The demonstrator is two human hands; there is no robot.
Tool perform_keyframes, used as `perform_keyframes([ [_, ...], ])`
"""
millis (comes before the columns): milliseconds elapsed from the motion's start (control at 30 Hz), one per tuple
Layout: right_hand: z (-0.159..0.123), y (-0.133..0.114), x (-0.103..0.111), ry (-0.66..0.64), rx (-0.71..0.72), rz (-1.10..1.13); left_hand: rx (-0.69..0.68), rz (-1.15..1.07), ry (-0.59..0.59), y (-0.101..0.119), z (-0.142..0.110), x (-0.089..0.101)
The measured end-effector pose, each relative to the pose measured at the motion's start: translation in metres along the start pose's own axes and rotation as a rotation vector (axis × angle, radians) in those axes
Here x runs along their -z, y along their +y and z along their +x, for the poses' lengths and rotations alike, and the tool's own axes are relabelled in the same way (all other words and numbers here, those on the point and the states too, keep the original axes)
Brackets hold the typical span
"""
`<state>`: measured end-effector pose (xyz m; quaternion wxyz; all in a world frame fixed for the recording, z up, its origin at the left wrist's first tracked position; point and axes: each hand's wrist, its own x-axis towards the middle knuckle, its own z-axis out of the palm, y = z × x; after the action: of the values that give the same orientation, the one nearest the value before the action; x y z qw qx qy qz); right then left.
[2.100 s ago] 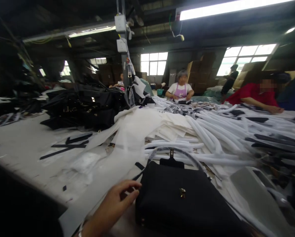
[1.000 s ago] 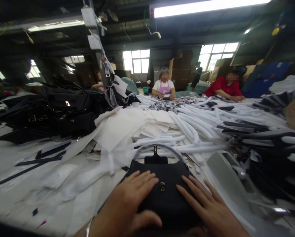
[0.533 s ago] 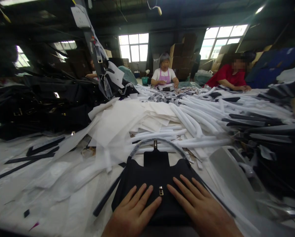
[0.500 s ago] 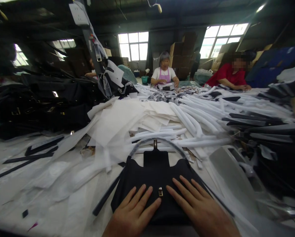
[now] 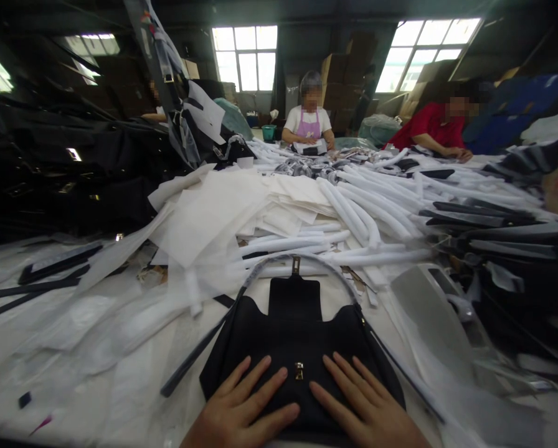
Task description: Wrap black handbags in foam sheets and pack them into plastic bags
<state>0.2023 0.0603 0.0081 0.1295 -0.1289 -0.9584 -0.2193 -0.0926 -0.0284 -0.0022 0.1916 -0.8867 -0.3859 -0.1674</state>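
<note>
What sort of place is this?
Most likely a bag workshop or factory. A black handbag lies under the left hand and right hand, a dark heap with metal fittings sits at the picture's left, and a person in a purple apron works beyond piled white tubes.

The handbag lies on the worktable, sheets and tubes behind it. Bags are heaped over on the left, strips in front of them.

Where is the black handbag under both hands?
In the head view, the handbag lies at bottom centre on the white table, in front of the long white tubes.
</note>
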Motion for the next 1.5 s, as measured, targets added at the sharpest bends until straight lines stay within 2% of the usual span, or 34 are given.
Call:
perform_keyframes([
  [100,0.001,0.002,-0.003,-0.064,-0.022,0.131,-0.015,-0.090,-0.096,-0.002,-0.001,-0.008],
  [167,0.004,0.000,-0.004,-0.097,-0.035,0.136,-0.012,-0.125,-0.166,-0.003,-0.001,-0.010],
  [233,0.007,-0.005,-0.005,-0.101,-0.074,0.113,0.006,-0.149,-0.179,-0.003,0.000,-0.009],
  [333,0.010,-0.017,-0.008,-0.088,-0.156,0.112,0.049,-0.219,-0.140,-0.001,0.006,-0.001],
  [400,0.009,-0.023,-0.010,-0.112,-0.197,0.123,0.157,-0.301,-0.143,0.001,0.015,0.005],
  [500,0.009,-0.027,-0.009,-0.159,-0.231,0.145,0.442,-0.433,-0.170,0.004,0.035,0.012],
  [567,0.009,-0.027,-0.007,-0.168,-0.243,0.160,0.585,-0.472,-0.198,0.005,0.051,0.014],
  [733,0.008,-0.028,-0.006,-0.152,-0.263,0.190,0.631,-0.590,-0.281,0.000,0.081,0.008],
  [933,0.005,-0.029,-0.007,-0.125,-0.292,0.248,0.715,-0.858,-0.221,-0.008,0.082,0.000],
  [1133,0.004,-0.030,-0.007,-0.136,-0.302,0.291,0.635,-0.962,-0.251,-0.016,0.081,0.001],
  [1333,0.005,-0.028,-0.006,-0.163,-0.280,0.302,0.402,-1.001,-0.325,-0.035,0.085,-0.003],
  [1500,0.004,-0.026,-0.003,-0.183,-0.283,0.312,0.295,-1.072,-0.364,-0.048,0.086,-0.012],
])
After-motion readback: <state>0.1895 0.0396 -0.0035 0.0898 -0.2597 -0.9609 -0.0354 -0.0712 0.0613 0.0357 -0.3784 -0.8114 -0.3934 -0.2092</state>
